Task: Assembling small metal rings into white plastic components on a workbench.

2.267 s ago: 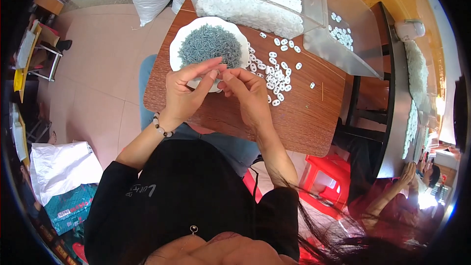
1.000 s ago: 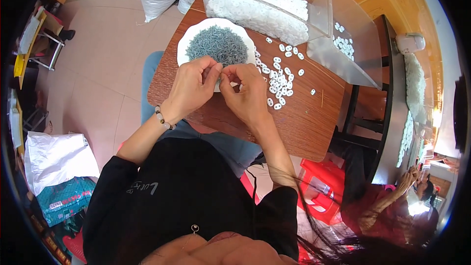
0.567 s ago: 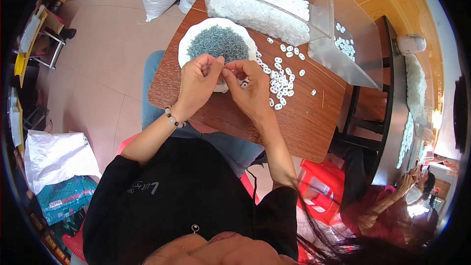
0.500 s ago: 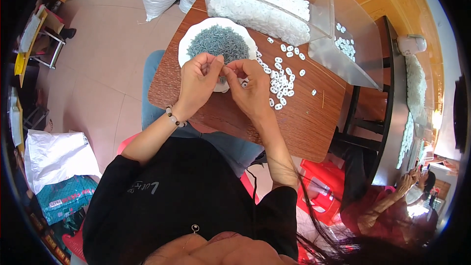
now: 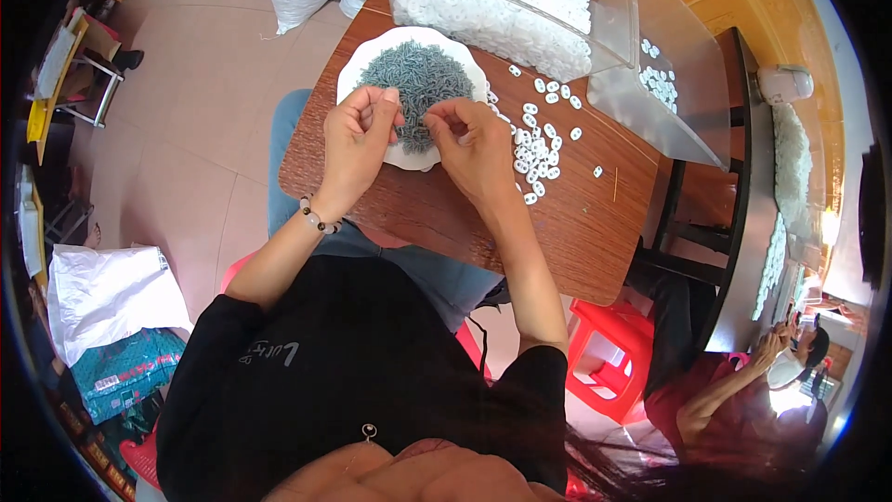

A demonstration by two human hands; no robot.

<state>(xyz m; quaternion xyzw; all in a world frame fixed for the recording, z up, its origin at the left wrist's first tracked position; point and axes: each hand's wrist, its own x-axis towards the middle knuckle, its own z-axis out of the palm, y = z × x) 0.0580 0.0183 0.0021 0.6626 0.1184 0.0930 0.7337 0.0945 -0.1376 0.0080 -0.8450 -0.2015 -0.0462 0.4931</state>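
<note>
In the frame's upper middle, we see the left hand [image 5: 358,138] and the right hand [image 5: 477,151] apart, fingertips drawn narrow toward thumbs (whether either grips anything, we cannot tell). Both are over the plate [image 5: 349,74] of grey pins [image 5: 423,74]; white pieces [image 5: 534,157] lie just right, on the table [image 5: 576,232].

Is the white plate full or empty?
Full, by the look of it: grey pieces are heaped over most of the plate. The left hand and right hand hide part of it.
</note>
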